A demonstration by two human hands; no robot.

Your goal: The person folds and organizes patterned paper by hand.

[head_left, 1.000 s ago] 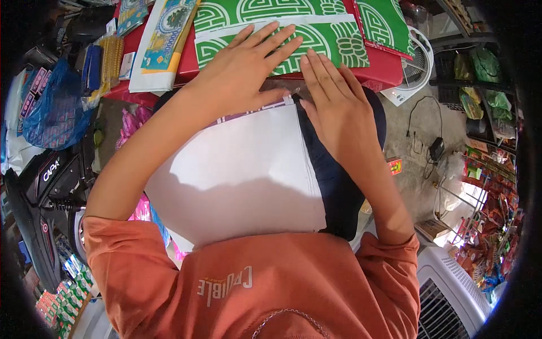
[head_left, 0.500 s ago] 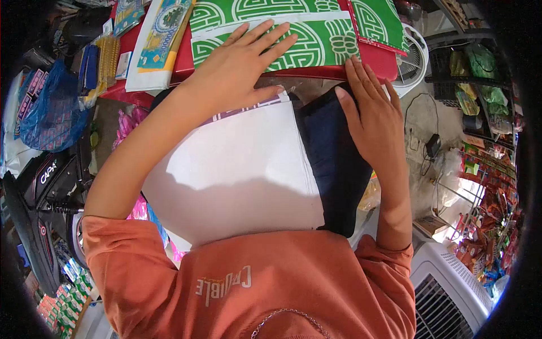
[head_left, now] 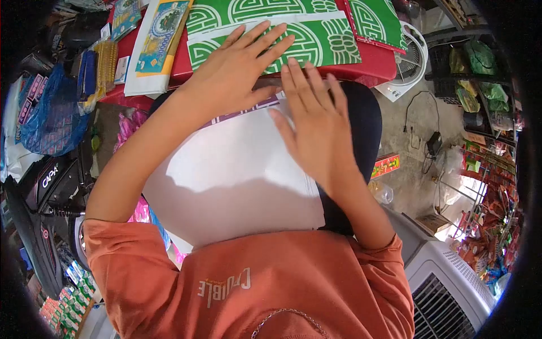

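My left hand [head_left: 240,70] lies flat with fingers spread over a folded green sheet with white patterns [head_left: 333,42], on a red table [head_left: 375,69]. The heel of that hand is beside a purple-and-white edge [head_left: 234,115] showing at the top of the white sheets on my lap [head_left: 226,169]. My right hand [head_left: 319,116] is open, fingers stretched toward the green sheet's lower edge, its palm over the upper right corner of the white sheets. Neither hand grips anything.
Another green patterned piece [head_left: 375,22] lies at the table's right, and a white packet with a banknote-like print [head_left: 161,48] at its left. A white fan [head_left: 420,68], a cable adapter [head_left: 433,144] and a grey-white slatted unit [head_left: 451,282] stand right; a blue bag [head_left: 51,121] hangs left.
My right hand has moved left from the dark trouser leg to the corner of the white sheets. The left hand stays on the green sheet. A red box on the floor has come into view.
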